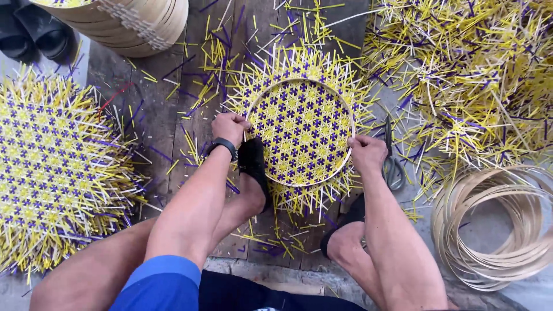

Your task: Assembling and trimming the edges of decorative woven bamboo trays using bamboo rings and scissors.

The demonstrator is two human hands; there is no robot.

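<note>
A round woven mat (299, 124) of yellow and purple strips lies on dark wooden boards, loose strip ends sticking out all around. A thin pale bamboo hoop (294, 82) sits on top of it. My left hand (229, 126), with a black wristband, is closed on the hoop's left edge. The hoop's lower right edge is gripped by my right hand (366, 152). My two feet in black footwear press on the mat's near side.
Scissors (393, 164) lie right of the mat. A stack of woven mats (55, 167) sits at left, coiled bamboo hoops (495, 230) at lower right, a heap of cut strips (472, 75) at upper right, stacked hoops (124, 26) at top left.
</note>
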